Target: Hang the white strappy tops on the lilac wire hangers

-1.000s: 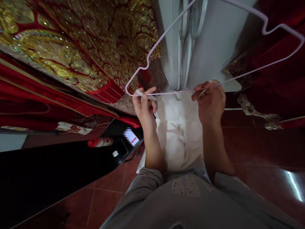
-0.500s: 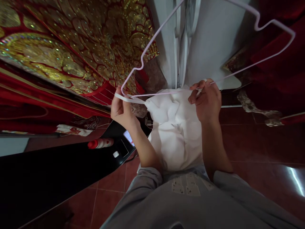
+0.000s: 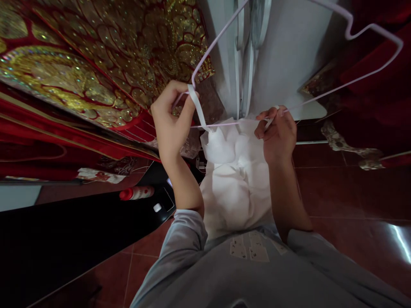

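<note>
A pale pink wire hanger (image 3: 221, 36) spans the top of the head view, its lower bar crossing above a white garment (image 3: 236, 188). My left hand (image 3: 173, 115) is closed in a pinch on a white strap (image 3: 199, 107) at the hanger's left notch. From there the strap runs down to the garment's top left. My right hand (image 3: 278, 130) has its fingers curled around the lower bar and a second white strap, a bit of which shows between the fingers. The garment hangs below the bar, between my forearms.
Red garments with gold sequins (image 3: 128, 51) hang on the left, dark red cloth (image 3: 379, 85) on the right. A black table (image 3: 80, 231) at lower left bears a red-capped bottle (image 3: 136, 193), a phone (image 3: 165, 199) and a small white case (image 3: 157, 208). Light grey panels (image 3: 289, 55) stand ahead.
My left hand has moved up and right along the hanger, carrying the strap from the hanger's lower left corner to its notch. The right hand has barely moved.
</note>
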The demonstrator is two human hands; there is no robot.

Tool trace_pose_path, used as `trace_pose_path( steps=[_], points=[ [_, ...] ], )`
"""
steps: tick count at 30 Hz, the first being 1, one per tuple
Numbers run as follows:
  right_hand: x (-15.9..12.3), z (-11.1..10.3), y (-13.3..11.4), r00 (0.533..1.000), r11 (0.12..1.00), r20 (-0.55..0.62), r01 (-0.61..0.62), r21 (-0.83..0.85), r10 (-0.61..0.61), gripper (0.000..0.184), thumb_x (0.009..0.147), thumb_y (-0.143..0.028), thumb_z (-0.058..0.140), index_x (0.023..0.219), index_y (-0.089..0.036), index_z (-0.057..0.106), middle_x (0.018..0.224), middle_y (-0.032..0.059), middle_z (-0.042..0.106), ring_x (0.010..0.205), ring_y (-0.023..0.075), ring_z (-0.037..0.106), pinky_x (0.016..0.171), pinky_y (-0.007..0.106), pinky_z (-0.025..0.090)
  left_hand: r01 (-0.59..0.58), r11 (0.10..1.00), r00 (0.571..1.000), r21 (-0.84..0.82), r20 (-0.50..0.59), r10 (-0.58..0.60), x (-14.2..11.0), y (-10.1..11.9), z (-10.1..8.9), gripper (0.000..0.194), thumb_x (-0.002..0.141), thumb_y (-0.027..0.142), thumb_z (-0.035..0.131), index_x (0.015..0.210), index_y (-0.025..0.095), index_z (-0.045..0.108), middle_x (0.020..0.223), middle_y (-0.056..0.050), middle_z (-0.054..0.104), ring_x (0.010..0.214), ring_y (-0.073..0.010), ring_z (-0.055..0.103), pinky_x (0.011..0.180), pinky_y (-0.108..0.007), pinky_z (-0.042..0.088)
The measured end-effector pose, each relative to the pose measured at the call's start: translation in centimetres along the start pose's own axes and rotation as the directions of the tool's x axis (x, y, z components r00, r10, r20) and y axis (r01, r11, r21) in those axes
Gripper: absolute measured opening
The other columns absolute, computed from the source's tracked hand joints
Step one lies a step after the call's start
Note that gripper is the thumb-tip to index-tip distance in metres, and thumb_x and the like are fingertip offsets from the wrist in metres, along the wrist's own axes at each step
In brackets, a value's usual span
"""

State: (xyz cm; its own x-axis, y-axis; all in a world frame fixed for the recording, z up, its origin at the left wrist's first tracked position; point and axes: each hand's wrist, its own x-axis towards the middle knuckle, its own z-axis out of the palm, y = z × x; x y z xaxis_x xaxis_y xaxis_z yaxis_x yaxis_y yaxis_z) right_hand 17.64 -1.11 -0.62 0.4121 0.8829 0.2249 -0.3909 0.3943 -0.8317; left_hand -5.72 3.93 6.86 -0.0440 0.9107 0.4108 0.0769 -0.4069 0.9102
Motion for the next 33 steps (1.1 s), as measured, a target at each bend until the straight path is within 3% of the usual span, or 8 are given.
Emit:
trace_pose_path(
  steps=[5,8,12,15,20,25,30,33],
  points=[
    [0.3,-0.4,-0.5,1.0,1.0,-0.01,-0.005,0.002,0.005,0.042,0.091,-0.06,0.077,0.077,-0.026,0.057,0.084,0.0026,0.06,0.076,0.0161,0.059,0.048,0.027,0.032,-0.082,0.997,0.996,0.013,0.043,0.081,0.0,-0.7,0.8,0.024,0.098,0.019,0.083,0.079,0.018,0.069,0.072,0.003,0.06,0.071,-0.0137,0.051,0.076,-0.027,0.046],
    [0.6,-0.3,-0.9,1.0,1.0,-0.022,-0.006,-0.008,0.005,0.049,0.088,-0.068,0.077,0.077,-0.025,0.058,0.084,0.0025,0.061,0.076,0.0161,0.058,0.048,0.027,0.031,-0.073,0.995,0.992,-0.065,-0.112,0.065,-0.9,-1.8,1.3,0.034,0.1,0.032,0.084,0.074,0.019,0.067,0.071,0.001,0.061,0.068,-0.0136,0.054,0.07,-0.027,0.048],
    [0.4,0.1,-0.6,0.999,1.0,-0.023,-0.024,-0.011,0.024,0.051,0.087,-0.07,0.078,0.077,-0.024,0.059,0.085,0.0023,0.064,0.073,0.0139,0.057,0.049,0.026,0.032,0.007,0.944,0.927,-0.329,-0.351,-0.129,-2.9,-3.6,2.8,0.027,0.103,0.04,0.074,0.084,0.024,0.065,0.076,0.0,0.067,0.063,-0.0136,0.062,0.064,-0.026,0.055],
    [0.1,0.5,-0.3,0.999,0.998,-0.018,-0.05,-0.032,0.05,0.05,0.089,-0.069,0.076,0.076,-0.024,0.057,0.086,0.0019,0.067,0.075,0.0139,0.06,0.048,0.026,0.035,0.063,0.907,0.883,-0.417,-0.401,-0.246,-4.9,-4.5,5.1,0.03,0.107,0.053,0.064,0.096,0.025,0.059,0.083,-0.001,0.075,0.075,-0.0148,0.074,0.074,-0.025,0.06],
    [-0.1,0.9,-1.1,0.998,0.997,-0.024,-0.062,-0.054,0.061,0.042,0.093,-0.064,0.073,0.079,-0.027,0.059,0.087,0.003,0.069,0.084,0.018,0.066,0.051,0.03,0.043,-0.045,0.912,0.943,-0.407,-0.319,-0.096,-7.0,-5.0,8.4,0.044,0.102,0.069,0.066,0.101,0.027,0.055,0.092,-0.003,0.079,0.094,-0.021,0.08,0.091,-0.033,0.061],
    [0.6,-0.6,-2.0,0.987,0.997,-0.158,-0.011,-0.081,-0.002,0.017,0.091,-0.04,0.074,0.083,-0.026,0.071,0.094,0.0024,0.076,0.077,0.0151,0.071,0.061,0.029,0.057,-0.037,0.951,0.942,-0.307,-0.328,-0.069,-6.7,-4.9,8.1,0.049,0.103,0.076,0.059,0.103,0.027,0.056,0.085,-0.001,0.069,0.098,-0.0225,0.079,0.099,-0.039,0.061],
    [2.2,-4.2,-4.3,0.86,0.978,-0.467,0.163,-0.128,-0.204,0.029,0.094,-0.009,0.055,0.085,-0.022,0.079,0.098,0.0017,0.079,0.086,0.0075,0.076,0.073,0.017,0.062,-0.037,0.941,0.944,-0.337,-0.322,-0.078,-6.6,-4.5,7.2,0.041,0.106,0.068,0.06,0.102,0.027,0.057,0.082,0.0,0.066,0.09,-0.0214,0.077,0.102,-0.041,0.061],
    [3.4,-5.5,-7.1,0.883,0.999,-0.467,0.017,-0.038,-0.033,0.024,0.096,-0.013,0.059,0.09,-0.024,0.079,0.098,0.0025,0.079,0.099,0.0162,0.081,0.065,0.021,0.063,-0.037,0.928,0.948,-0.37,-0.308,-0.085,-6.5,-4.2,7.2,0.036,0.109,0.062,0.06,0.102,0.027,0.057,0.08,0.001,0.067,0.086,-0.0208,0.077,0.102,-0.041,0.062]
  ],
)
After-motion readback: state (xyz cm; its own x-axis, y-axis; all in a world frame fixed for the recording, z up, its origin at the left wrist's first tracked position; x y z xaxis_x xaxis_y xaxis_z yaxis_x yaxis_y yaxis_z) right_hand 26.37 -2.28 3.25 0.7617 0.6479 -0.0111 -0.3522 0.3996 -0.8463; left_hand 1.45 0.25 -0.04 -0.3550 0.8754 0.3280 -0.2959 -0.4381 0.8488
